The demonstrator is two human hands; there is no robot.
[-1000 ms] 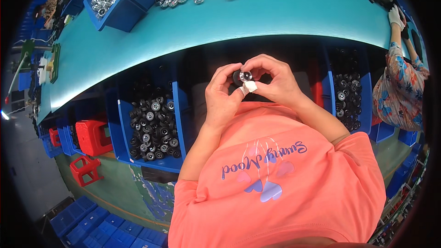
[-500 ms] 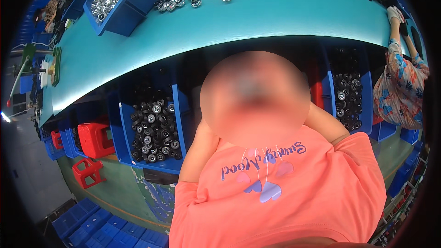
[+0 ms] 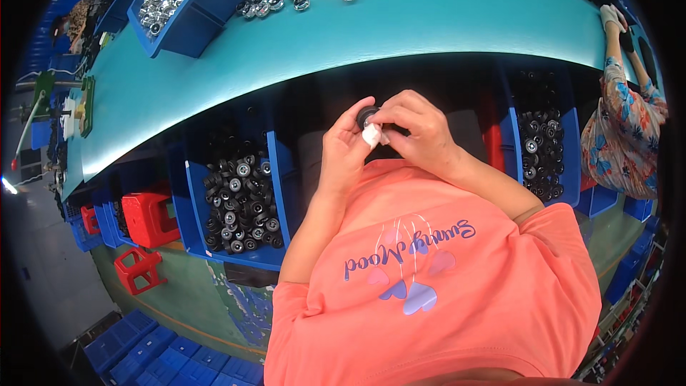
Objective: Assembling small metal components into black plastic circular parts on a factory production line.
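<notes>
Near the teal table [image 3: 400, 32]: left hand [image 3: 344, 149], holding black wheel [image 3: 364, 113]; right hand [image 3: 423, 130], bunched at it, grip unclear; steady rim hold advisable.

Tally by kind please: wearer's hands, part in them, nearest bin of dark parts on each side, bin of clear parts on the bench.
Hands: 2 (left hand, right hand)
Dark round part: 1
Dark-part bins: 2 (left bin, right bin)
Clear-part bin: 1
Total: 6

Red stools [image 3: 150, 220], blue crates [image 3: 128, 339] — green floor [image 3: 189, 293]
</notes>
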